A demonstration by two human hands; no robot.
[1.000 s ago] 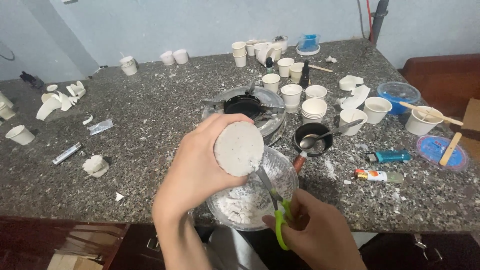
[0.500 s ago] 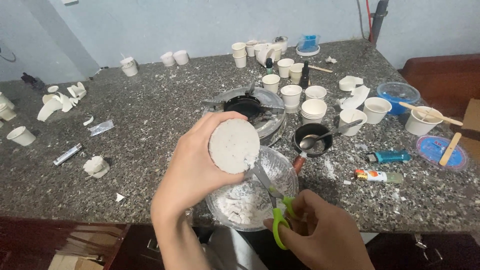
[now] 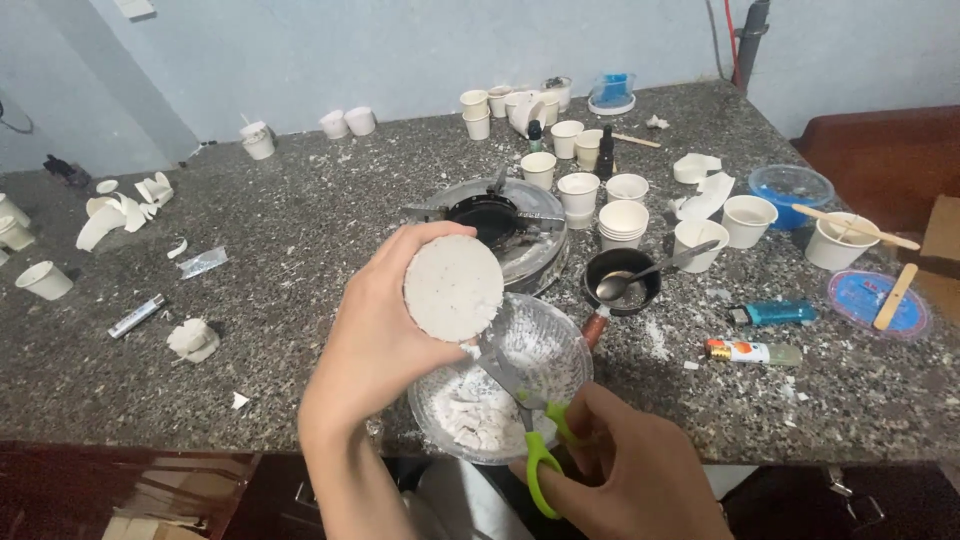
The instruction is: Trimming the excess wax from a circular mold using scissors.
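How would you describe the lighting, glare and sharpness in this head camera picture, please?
In the head view, the light is soft and even, with only faint shadows under the paper cups. The clear bowl shows mild glare on its rim. The left hand with the white disc and the right hand with the green-handled scissors look sharp; the far edges bend slightly.

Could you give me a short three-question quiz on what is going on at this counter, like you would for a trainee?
1. True or false: the left hand holds a round white disc over the clear bowl.
2. What does the right hand hold?
A. a spoon
B. green-handled scissors
C. a lighter
3. Fill in: a metal spoon rests in the small ____ pan right of the bowl.

Key:
1. true
2. B
3. black
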